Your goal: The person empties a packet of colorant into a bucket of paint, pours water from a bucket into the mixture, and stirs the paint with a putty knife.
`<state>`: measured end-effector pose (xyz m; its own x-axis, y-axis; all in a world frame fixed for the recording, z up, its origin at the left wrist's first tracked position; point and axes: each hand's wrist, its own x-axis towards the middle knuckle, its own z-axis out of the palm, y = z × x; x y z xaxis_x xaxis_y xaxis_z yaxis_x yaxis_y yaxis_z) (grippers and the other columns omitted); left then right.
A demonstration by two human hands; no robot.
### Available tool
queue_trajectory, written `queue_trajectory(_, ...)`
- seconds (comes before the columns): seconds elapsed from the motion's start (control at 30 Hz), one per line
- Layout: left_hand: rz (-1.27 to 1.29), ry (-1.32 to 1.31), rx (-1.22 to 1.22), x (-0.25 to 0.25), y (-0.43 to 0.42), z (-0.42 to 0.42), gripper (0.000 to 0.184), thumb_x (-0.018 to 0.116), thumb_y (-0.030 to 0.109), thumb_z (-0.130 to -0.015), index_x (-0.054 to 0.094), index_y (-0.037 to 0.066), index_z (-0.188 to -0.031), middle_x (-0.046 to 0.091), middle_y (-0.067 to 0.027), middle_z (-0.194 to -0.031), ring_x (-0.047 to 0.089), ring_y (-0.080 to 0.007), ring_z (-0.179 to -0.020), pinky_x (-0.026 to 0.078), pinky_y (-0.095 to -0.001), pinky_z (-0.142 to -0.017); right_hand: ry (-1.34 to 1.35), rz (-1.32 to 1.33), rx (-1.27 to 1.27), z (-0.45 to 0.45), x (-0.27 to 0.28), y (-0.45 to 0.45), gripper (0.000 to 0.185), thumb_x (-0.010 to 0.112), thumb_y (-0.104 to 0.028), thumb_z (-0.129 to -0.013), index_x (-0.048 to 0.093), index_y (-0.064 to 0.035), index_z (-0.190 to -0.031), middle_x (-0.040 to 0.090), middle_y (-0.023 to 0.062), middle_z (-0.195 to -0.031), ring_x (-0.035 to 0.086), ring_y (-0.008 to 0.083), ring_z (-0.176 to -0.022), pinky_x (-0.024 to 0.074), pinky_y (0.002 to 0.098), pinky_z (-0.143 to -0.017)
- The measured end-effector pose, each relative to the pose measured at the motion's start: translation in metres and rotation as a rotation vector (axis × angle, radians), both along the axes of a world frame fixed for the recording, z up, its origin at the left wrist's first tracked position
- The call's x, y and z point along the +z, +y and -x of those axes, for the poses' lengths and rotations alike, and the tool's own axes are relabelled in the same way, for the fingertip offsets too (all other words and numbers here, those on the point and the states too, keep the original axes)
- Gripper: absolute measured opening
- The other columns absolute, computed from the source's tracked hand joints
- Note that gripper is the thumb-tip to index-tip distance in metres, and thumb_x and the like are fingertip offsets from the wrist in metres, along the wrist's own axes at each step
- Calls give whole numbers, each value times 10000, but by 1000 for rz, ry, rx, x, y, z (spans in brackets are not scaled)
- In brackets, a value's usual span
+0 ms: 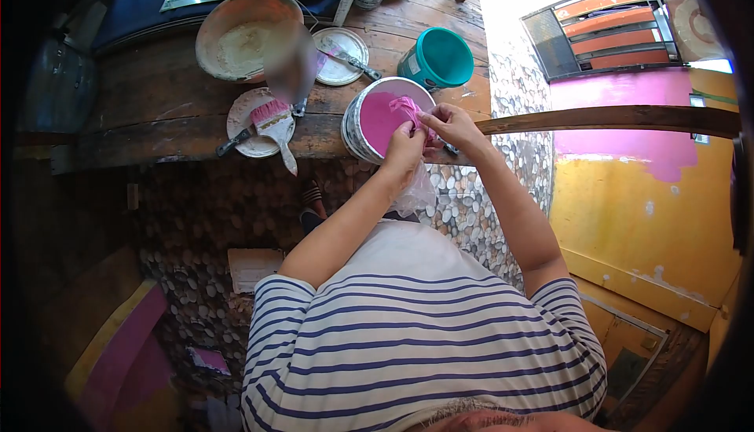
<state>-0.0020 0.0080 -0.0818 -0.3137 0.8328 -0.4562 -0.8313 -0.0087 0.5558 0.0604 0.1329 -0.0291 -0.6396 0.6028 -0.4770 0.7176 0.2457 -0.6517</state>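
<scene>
A white bucket [353,127] of pink paint [375,122] stands at the front edge of the wooden bench. Over its right rim, a clear plastic bag [419,192] smeared with pink is gathered up. My left hand [402,151] pinches the bag from the near side. On the right, the fingers of my right hand [454,127] are also closed on the plastic. The bag's pink-coated end [404,107] sticks up over the paint, while its clear part hangs below my hands in front of the bench. Just behind the bucket is a teal bucket [444,57].
Left of the bucket, a pink-tipped paintbrush [272,120] lies across a round lid [238,110]. Another lid [350,78] holds a putty knife [353,64]. A large basin [210,43] with whitish residue sits behind. A wooden rail [613,122] crosses the right side.
</scene>
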Motion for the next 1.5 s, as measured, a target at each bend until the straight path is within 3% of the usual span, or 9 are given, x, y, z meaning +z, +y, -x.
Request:
queue_trajectory(0.3, -94, -103, -22, -7, -7, 4, 261, 433, 145, -1041, 545, -37, -1190, 671, -146, -1027, 709, -264, -870, 615, -347, -694, -28, -127, 3, -7, -13, 7, 297, 684, -256, -884, 650, 39, -902, 675, 118, -802, 647, 173, -758, 517, 353, -711)
queue_trajectory(0.4, -47, -119, 7, -6, -9, 7, 239, 432, 152, -1041, 554, -30, -1135, 663, -135, -972, 712, -269, -846, 621, -357, -695, -17, -254, 51, -11, -25, 14, 288, 674, -260, -907, 631, 25, -901, 650, 83, -799, 613, 140, -737, 502, 320, -675)
queue_trajectory(0.47, 139, -118, 31, 4, -13, 8, 228, 449, 190, -1040, 555, -9, -1076, 640, -109, -885, 678, -221, -703, 590, -319, -601, 7, -351, 86, -13, -34, 24, 282, 674, -263, -922, 616, 11, -900, 627, 40, -786, 578, 99, -710, 491, 281, -631)
queue_trajectory(0.57, -49, -162, -111, -9, -21, 21, 222, 486, 219, -1031, 535, 8, -1077, 609, -85, -812, 582, -160, -581, 506, -272, -493, 96, -118, -10, -11, -37, 34, 245, 669, -238, -940, 597, -4, -926, 615, 26, -800, 576, 83, -735, 486, 257, -654)
queue_trajectory(0.67, 34, 2, -58, -8, -13, 16, 222, 535, 216, -1013, 521, 17, -1111, 606, -85, -795, 506, -121, -540, 414, -244, -426, 190, 73, 8, -8, -17, 20, 327, 685, -290, -917, 626, 12, -1025, 664, 83, -874, 632, 146, -787, 512, 306, -707)
queue_trajectory(0.83, 112, 54, 8, -4, -17, 18, 235, 600, 179, -978, 503, 22, -1125, 617, -90, -800, 540, -120, -543, 438, -254, -413, 145, 497, -218, 0, 8, -4, 382, 714, -189, -891, 568, -11, -1196, 654, 41, -984, 632, 101, -826, 476, 222, -678)
queue_trajectory(1.1, 188, -29, -30, 6, -41, 37, 218, 629, 161, -954, 496, 16, -1047, 627, -111, -815, 599, -145, -597, 466, -271, -451, 274, 315, -270, -8, -11, 14, 253, 681, -66, -871, 652, 9, -1112, 685, 60, -946, 644, 111, -834, 505, 247, -709)
queue_trajectory(1.37, 153, -153, -41, 11, -54, 44, 225, 640, 176, -954, 462, 71, -1043, 593, -95, -774, 527, -149, -515, 427, -276, -422, 353, 58, -194, -13, -31, 13, 184, 663, -56, -890, 692, 35, -1047, 708, 83, -882, 656, 122, -802, 519, 253, -728)
queue_trajectory(1.5, 143, -127, -13, 12, -54, 38, 246, 657, 183, -944, 455, 85, -1044, 602, -104, -784, 543, -160, -523, 445, -284, -433, 392, 196, -377, -19, -26, 2, 261, 668, -206, -939, 618, 18, -1064, 649, 46, -871, 639, 96, -826, 517, 230, -703)
